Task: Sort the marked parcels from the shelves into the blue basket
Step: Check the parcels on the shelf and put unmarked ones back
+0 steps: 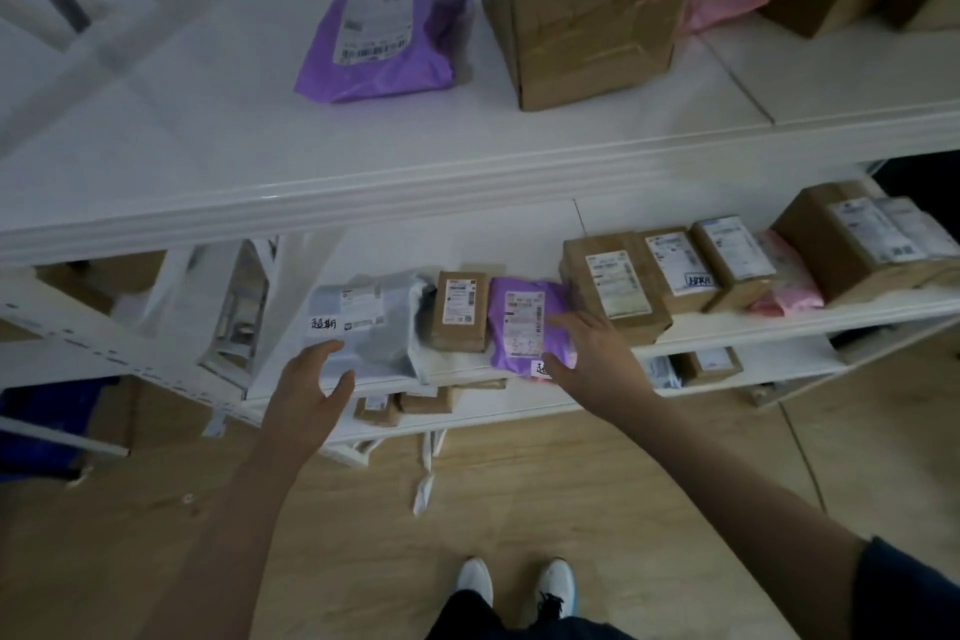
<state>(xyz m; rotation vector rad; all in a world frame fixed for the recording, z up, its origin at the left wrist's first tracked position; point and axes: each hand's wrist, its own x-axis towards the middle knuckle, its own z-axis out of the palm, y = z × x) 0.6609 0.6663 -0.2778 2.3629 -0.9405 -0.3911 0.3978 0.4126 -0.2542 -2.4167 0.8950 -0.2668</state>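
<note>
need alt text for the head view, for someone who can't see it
Both hands reach to the middle shelf: the left hand at a grey bag with a handwritten tag, the right hand over a purple bag. Brown boxes line the shelf beside them.

Head cam, looks fwd/down at shelves [467,182], close.

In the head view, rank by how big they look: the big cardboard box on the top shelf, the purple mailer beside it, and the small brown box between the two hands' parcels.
1. big cardboard box
2. purple mailer
3. small brown box, though it sits farther from the camera.
</note>
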